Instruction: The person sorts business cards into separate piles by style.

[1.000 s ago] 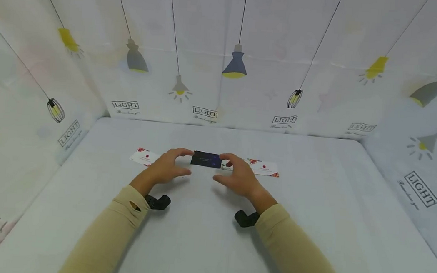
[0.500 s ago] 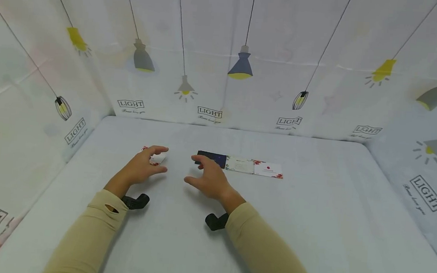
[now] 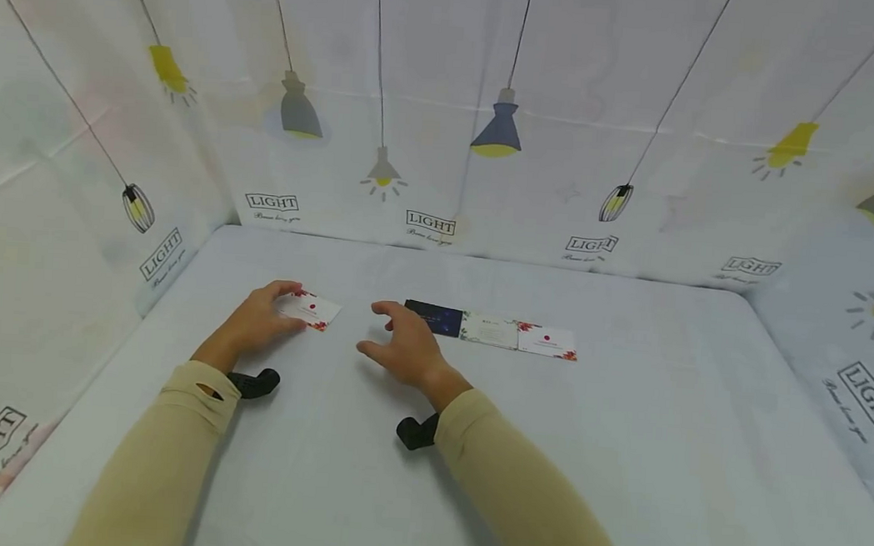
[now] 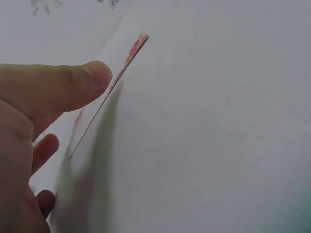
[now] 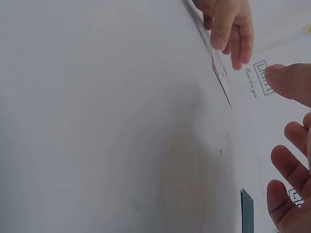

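A white card with red floral corners [image 3: 316,309] lies angled on the table's left side. My left hand [image 3: 257,320] is over its left end, thumb at the near side and a finger at the far side. In the left wrist view the thumb [image 4: 92,82] comes up to the card's edge [image 4: 131,56]; contact is hard to tell. Farther right, my right hand [image 3: 410,351] hovers with thumb and fingers apart, holding nothing. Just beyond its fingers is a dark blue card [image 3: 443,320], its left part partly covered by them.
Beside the dark card, a pale card with a leafy border [image 3: 489,330] and another white card with red flowers [image 3: 547,341] continue the row. The white table [image 3: 661,420] meets a backdrop [image 3: 549,163] printed with lamps behind and at the sides.
Both hands have left the dark card and moved left. My left hand has reached the separate white card; my right hand has stopped near the dark card's left end. The view has turned slightly left.
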A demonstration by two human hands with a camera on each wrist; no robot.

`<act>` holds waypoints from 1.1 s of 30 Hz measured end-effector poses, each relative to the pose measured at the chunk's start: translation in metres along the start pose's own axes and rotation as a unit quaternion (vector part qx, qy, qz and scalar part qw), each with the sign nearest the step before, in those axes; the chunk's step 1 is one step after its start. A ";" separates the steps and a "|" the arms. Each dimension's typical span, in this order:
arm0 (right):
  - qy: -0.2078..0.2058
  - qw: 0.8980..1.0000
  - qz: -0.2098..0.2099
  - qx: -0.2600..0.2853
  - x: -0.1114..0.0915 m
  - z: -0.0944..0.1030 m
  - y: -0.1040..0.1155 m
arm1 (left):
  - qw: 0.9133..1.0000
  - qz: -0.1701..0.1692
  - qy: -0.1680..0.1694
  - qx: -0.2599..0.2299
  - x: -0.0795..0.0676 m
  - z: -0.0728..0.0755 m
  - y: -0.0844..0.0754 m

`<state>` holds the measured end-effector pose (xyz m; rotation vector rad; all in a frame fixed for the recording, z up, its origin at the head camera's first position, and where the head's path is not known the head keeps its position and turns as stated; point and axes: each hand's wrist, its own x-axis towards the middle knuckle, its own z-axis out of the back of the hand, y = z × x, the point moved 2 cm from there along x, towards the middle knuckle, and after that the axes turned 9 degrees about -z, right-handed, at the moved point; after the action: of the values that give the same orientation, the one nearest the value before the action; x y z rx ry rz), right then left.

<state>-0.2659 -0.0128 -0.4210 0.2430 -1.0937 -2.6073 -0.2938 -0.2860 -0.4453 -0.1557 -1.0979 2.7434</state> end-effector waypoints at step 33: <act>0.037 0.968 -0.034 -0.244 0.017 -0.019 0.010 | 0.998 -0.031 0.000 0.063 -0.004 -0.025 -0.012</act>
<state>-0.2746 -0.0377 -0.4282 0.2630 -0.3976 -2.7992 -0.2842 -0.2611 -0.4546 -0.1020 -0.9106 2.7458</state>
